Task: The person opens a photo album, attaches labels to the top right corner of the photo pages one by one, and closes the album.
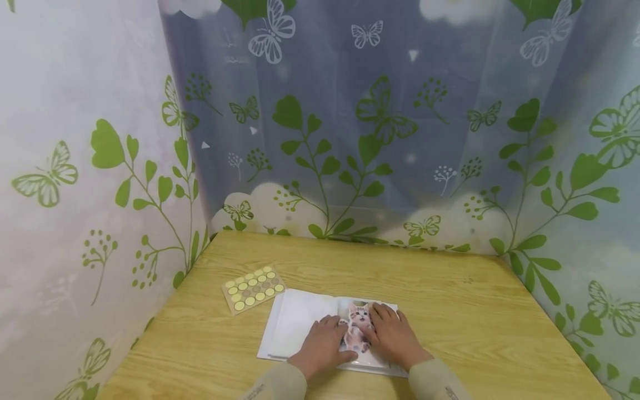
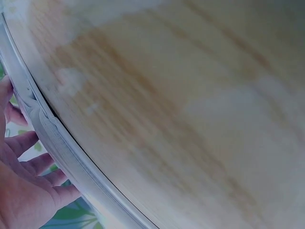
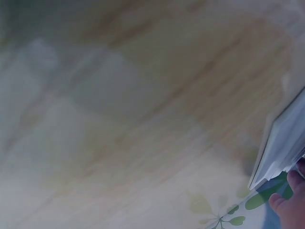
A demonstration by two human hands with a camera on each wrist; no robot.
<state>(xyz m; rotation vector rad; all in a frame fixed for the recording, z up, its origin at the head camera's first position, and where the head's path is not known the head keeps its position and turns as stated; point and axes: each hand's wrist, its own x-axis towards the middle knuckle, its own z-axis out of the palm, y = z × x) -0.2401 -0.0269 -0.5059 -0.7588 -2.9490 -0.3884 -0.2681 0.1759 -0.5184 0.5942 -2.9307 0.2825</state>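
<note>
- Partly covered by the left hand (image 1: pixel 322 345) and right hand (image 1: pixel 394 334): the left and right sides of a kitten picture (image 1: pixel 358 314) in an open book (image 1: pixel 300 325).
- Cut off by the bottom of the head view: both sleeves (image 1: pixel 284 382) and the near part of the surface (image 1: pixel 475 333).
- Cropped in the left wrist view: the left hand, at the left border, fingers against the book's edge.
- Squeezed into the lower right of the right wrist view: one book corner and a bit of the right hand.
- Too small to read: dark marks on both sleeves.
- Counted: two hands, two sleeves, one book, one kitten picture, one card (image 1: pixel 254 290), three cloth walls (image 1: pixel 340 83) with green leaves and butterflies.
- On the card: four rows of round spots, about five per row; mostly yellow, several brownish in the third row, exact number hard to tell.
- Book: lying flat on the surface between the sleeves and the card; white, left page blank-looking, right page with a pale, striped, pinkish-brown kitten.
- Card beside the book's far left corner; cannot tell whether touching.
- Hands: both palm down on the book, fingers extended, pinching nothing; left thumb stretched out sideways.
</note>
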